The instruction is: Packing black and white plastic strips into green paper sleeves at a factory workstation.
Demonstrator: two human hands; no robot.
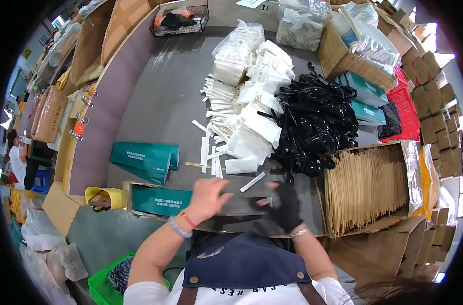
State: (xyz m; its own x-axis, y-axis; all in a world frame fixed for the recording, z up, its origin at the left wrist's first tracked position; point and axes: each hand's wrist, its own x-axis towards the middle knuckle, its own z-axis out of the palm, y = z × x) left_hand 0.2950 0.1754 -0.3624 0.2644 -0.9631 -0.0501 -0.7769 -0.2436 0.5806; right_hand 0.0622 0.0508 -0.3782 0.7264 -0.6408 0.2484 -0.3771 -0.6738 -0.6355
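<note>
My left hand is bare, with bands at the wrist. Its fingers are loosely curved and apart, with nothing visible in them, just right of a box of green printed sleeves. Smeared by motion, my right hand wears a black fingerless glove; a dark blur beside its fingertips cannot be made out. Just beyond both hands lies a loose white paper strip. A long heap of white paper packets runs up the table. Right of it are piled shiny black plastic spoons.
A carton of thin wooden sticks stands at the right. Green folded sleeves lie at the left, near a yellow container. Green boxes, a red crate and a wire basket line the table.
</note>
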